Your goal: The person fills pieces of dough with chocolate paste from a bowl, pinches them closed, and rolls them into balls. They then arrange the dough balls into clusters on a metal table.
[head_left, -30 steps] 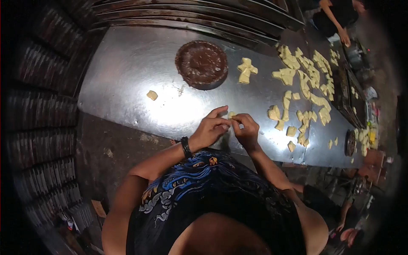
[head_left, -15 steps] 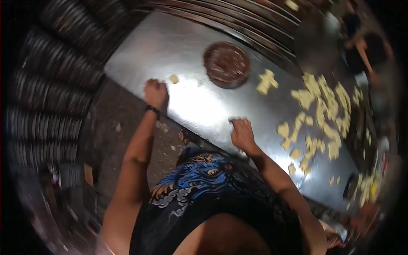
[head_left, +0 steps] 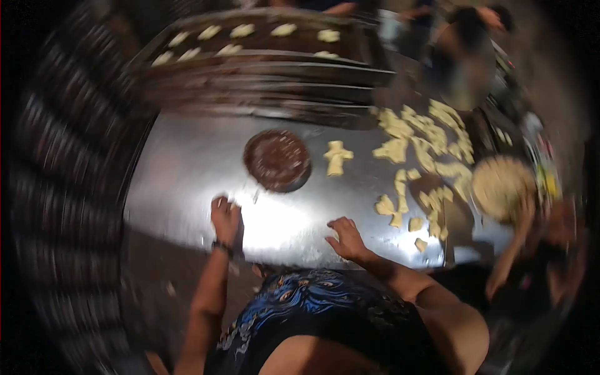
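My left hand [head_left: 225, 220] is closed above the near left part of a metal table [head_left: 181, 162], with a small pale bit, apparently a piece of dough [head_left: 229, 202], at its fingertips. Its wristband shows below. My right hand [head_left: 347, 239] hovers near the front edge, fingers apart and nothing visible in them. Beyond my left hand lies a round brown dish [head_left: 277, 160] dusted with pale streaks. To its right, a cross-shaped dough piece [head_left: 336, 157] lies alone. Many cut dough pieces [head_left: 428, 134] are spread over the right side.
Stacked dark trays [head_left: 269, 81] stand behind the table, the top one carrying shaped dough. More stacked trays [head_left: 62, 206] line the left, blurred. At the right, another person's hand [head_left: 525, 215] touches a round pale basin [head_left: 502, 186]. Other people are at the back.
The view has swung, bringing the tray stack and the basin with the other person into sight. The small dough piece beside my left hand is gone from the table. My right hand's fingers have spread.
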Demonstrator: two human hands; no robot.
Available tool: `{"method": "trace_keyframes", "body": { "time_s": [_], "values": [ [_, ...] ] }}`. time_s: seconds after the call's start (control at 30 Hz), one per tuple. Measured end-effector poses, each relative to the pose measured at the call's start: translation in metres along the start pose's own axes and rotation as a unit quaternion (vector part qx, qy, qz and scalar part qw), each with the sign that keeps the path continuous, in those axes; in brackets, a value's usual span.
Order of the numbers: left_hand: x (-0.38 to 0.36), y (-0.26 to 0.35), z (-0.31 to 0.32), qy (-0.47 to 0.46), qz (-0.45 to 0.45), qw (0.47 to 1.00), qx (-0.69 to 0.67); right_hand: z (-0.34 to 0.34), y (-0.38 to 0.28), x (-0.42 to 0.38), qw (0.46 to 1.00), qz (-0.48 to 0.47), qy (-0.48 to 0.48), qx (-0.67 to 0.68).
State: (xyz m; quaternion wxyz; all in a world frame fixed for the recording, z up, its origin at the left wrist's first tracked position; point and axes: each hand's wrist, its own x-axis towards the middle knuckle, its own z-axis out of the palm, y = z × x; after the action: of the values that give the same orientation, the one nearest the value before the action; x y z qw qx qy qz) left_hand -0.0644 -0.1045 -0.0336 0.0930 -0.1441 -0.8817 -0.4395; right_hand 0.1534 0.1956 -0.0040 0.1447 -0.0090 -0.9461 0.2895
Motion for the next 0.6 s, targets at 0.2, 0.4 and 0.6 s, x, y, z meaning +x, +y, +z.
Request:
{"method": "trace_keyframes", "body": {
  "time_s": [0.2,0.4,0.6],
  "values": [
    [-0.01,0.024,-0.032,-0.134,-0.18,0.918,-0.327,-0.017,0.004,0.051,0.916,0.248,0.204,0.241],
    [0.005,0.096,-0.008,-0.162,-0.178,0.897,-0.372,-0.016,0.027,0.06,0.946,0.276,0.155,-0.066],
    [-0.004,0.175,0.045,-0.05,-0.185,0.903,-0.384,-0.02,-0.035,0.056,0.916,0.263,0.041,0.3]
  ]
}}
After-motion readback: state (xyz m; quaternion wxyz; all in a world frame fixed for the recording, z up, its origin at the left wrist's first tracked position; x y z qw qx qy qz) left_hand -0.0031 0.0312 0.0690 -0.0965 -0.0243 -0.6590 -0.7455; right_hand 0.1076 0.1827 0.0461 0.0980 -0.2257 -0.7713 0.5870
